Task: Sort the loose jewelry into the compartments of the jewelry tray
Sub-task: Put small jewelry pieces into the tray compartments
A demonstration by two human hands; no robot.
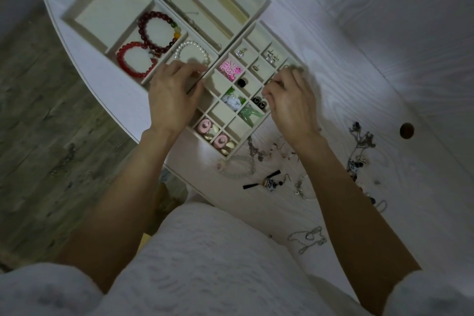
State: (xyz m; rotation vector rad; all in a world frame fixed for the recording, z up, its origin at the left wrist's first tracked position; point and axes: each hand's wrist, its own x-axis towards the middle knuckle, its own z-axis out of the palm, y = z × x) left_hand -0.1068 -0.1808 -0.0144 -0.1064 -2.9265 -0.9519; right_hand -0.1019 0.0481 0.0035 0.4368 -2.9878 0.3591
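Lying beside the tray [232, 152], loose jewelry [272, 183] near right hand [292, 102].

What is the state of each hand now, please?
Left hand: open, fingers resting on the tray edge.
Right hand: fingers curled over the tray; whether it holds anything cannot be told.

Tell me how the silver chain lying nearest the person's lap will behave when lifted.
The silver chain lies in loose loops on the table, so it is probably floppy and will dangle. Its fine links suggest it is light and may snag or tangle.
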